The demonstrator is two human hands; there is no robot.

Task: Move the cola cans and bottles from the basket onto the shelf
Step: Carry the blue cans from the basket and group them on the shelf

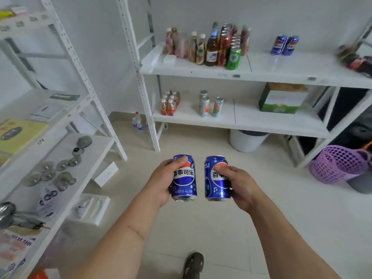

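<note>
My left hand (161, 183) grips an upright blue cola can (184, 181) in front of me, above the floor. Beside it, my right hand (240, 186) holds a second blue cola can (215, 182); the two cans are a little apart. Two more blue cola cans (284, 45) stand side by side on the upper board of the white shelf (271, 74) ahead. The purple mesh basket (338, 164) sits on the floor at the right, below the shelf's corner; its contents are hidden.
A cluster of bottles and cans (213, 47) fills the upper board's left half. The lower board carries small bottles, tall cans and a green box (281, 99). A white bin (248, 140) stands under it. Another rack (60, 150) lines my left.
</note>
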